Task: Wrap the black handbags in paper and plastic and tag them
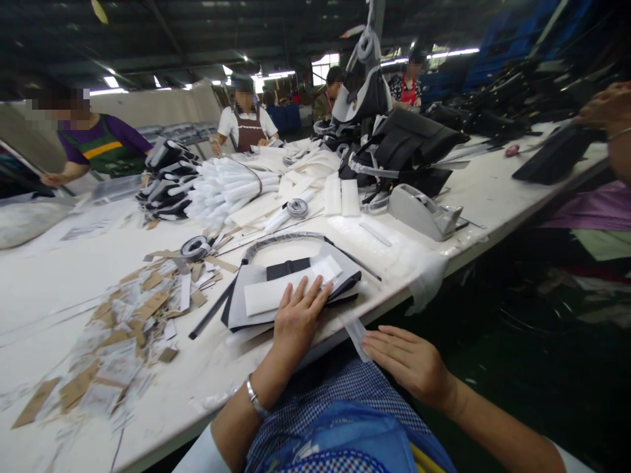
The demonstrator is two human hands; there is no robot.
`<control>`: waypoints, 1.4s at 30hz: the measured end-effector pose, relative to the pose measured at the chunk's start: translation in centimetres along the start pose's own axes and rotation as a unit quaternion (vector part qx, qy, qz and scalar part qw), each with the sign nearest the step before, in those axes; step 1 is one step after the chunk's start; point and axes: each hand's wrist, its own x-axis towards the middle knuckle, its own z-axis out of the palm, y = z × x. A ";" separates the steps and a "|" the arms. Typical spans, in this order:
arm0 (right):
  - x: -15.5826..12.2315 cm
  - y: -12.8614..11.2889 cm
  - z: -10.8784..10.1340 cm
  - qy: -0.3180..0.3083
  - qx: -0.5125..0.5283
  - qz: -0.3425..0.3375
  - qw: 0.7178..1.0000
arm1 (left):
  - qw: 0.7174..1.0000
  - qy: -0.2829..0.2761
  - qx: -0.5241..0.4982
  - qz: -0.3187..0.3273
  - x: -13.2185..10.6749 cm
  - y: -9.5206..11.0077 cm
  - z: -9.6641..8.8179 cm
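Observation:
My left hand (297, 316) lies flat, fingers stretched out, on a white padded strip (276, 291) that rests on a grey and black bag piece (290, 289) near the table's front edge. My right hand (407, 358) is below the table edge over my lap, fingers together, pinching the end of a thin clear plastic strip (355, 334). A grey wrapped handle (283, 240) arcs behind the bag piece. A thin black strap (213, 309) lies to its left.
Brown tags and small clear packets (128, 322) litter the white table (59, 276) at left. White rolls (227, 187), black bags (409, 141) and a tape dispenser (426, 211) stand further back. Several other people work along the far side and at right.

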 end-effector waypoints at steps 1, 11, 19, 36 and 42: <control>0.3 -0.2 -0.3 -0.005 -0.001 -0.004 1.000 | 1.000 0.001 0.000 0.001 0.0 0.0 0.0; 4.0 -0.2 -3.0 -0.040 0.014 -0.009 0.999 | 1.000 -0.005 -0.007 0.016 0.0 0.0 0.3; 2.1 1.7 0.6 0.010 0.158 0.099 0.982 | 1.000 0.002 -0.015 0.006 0.0 0.0 0.4; 0.1 2.7 3.2 -0.002 0.254 0.128 0.959 | 1.000 -0.002 -0.018 0.004 0.3 0.0 0.1; -1.6 3.8 4.0 -0.011 0.173 0.052 0.983 | 1.000 -0.006 -0.011 0.007 0.4 0.1 0.0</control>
